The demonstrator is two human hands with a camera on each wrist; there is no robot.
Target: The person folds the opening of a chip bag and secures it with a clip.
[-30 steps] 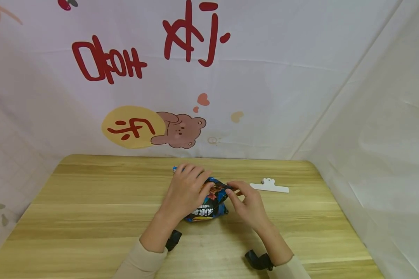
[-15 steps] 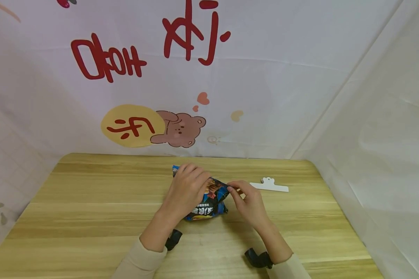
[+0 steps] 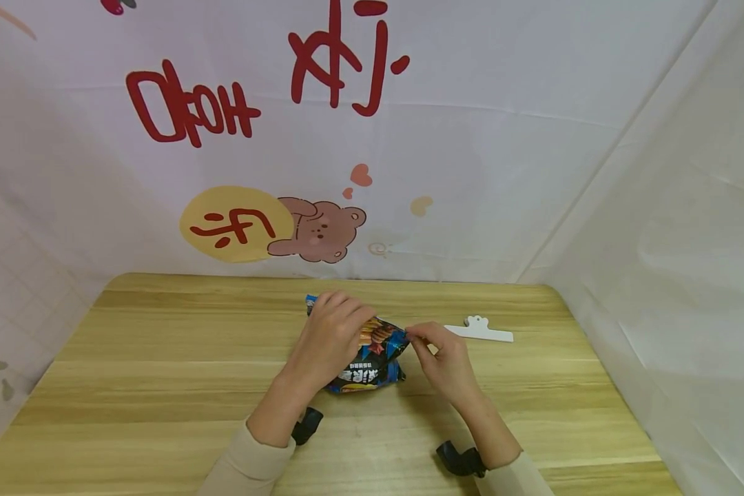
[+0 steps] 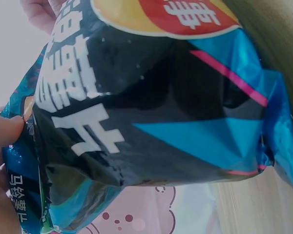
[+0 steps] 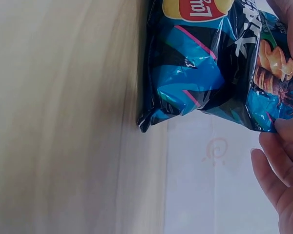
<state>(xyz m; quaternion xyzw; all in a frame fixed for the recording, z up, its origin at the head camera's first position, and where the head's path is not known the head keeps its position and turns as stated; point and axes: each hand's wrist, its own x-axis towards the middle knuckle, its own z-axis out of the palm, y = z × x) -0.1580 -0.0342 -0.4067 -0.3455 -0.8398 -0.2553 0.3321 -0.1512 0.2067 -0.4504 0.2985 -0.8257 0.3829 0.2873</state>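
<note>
A blue and black bag of chips stands on the table, its top part folded over toward me. My left hand holds the bag's left side from above, and its thumb presses on the folded flap in the left wrist view. With thumb and forefinger, my right hand pinches the right corner of the flap. The right wrist view shows that pinch at the flap's corner, the other right fingers loosely bent. Much of the bag's left side is hidden behind my left hand in the head view.
Behind my right hand lies a white sealing clip with a paw-like tab. Black wrist-camera mounts hang at both wrists. The wooden table meets a white printed cloth at its back edge and another at the right.
My right thumb and forefinger have closed together on the flap's corner, drawing it slightly outward and straighter. My left hand has stayed nearly in place on the bag.
</note>
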